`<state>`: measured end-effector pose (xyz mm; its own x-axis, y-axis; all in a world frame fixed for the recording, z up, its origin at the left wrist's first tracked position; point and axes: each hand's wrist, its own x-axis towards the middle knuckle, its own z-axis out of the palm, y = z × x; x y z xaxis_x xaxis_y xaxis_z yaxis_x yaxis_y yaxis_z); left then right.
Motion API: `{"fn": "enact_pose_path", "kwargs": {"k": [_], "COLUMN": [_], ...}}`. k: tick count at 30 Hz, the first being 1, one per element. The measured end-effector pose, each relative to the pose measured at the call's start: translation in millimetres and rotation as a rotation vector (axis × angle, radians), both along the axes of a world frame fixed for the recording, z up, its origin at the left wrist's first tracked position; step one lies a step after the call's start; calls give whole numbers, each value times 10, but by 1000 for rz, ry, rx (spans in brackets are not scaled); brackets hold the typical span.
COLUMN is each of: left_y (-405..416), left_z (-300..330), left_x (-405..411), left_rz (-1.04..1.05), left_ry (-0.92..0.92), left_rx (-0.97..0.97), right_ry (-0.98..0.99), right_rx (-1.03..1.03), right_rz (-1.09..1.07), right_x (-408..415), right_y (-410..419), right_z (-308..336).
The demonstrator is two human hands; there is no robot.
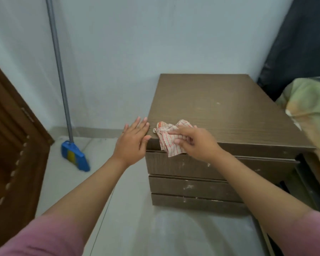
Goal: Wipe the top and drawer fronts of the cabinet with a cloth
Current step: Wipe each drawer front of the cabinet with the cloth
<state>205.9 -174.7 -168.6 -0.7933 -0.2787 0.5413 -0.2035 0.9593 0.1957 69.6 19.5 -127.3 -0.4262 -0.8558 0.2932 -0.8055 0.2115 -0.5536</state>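
Leaning at ten o'clock against the wall, a broom (73, 153) stands well apart from the work. Just right of it, the left hand (132, 140) lies flat with fingers straight on the cabinet's (220, 108) near left corner, holding nothing and seemingly steadying. At centre, the right hand (194, 143) pinches a crumpled checked cloth (169, 138) between thumb and curled fingers at the top's front edge, with part of the cloth hanging over the uppermost drawer (192, 166). White specks show on the top toward one o'clock and on the drawers at five o'clock. At three o'clock a pillow (310, 108) sits beside the top's right edge. My reading is that wiping of the top is in hand, at its near left corner. The next move calls for pressing the cloth flat and sweeping it toward one o'clock across the specks before dropping to the drawers.
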Motion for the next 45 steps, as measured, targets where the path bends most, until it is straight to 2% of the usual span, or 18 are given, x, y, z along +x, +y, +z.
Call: {"fn": "enact_pose_path", "kwargs": {"k": [5, 13, 18, 23, 28, 37, 45], "left_y": [23, 131, 300, 509, 551, 461, 465], "left_z": [-81, -70, -264, -453, -591, -674, -641], "left_x": [-22, -3, 25, 78, 110, 70, 71], "left_rz": [-3, 48, 59, 80, 117, 86, 77], "left_ry": [157, 218, 403, 465, 440, 285, 290], "left_rx": [-42, 22, 42, 95, 152, 104, 151], "right_ry": [105, 152, 216, 228, 237, 213, 238], "right_rx": [-59, -35, -61, -59, -74, -103, -95], "right_rz": [-26, -80, -88, -100, -106, -107, -125], "right_x": [22, -22, -41, -62, -71, -63, -16], "right_y": [-2, -68, -92, -93, -112, -104, -110], "right_z": [-91, -146, -208, -217, -235, -239, -240]}}
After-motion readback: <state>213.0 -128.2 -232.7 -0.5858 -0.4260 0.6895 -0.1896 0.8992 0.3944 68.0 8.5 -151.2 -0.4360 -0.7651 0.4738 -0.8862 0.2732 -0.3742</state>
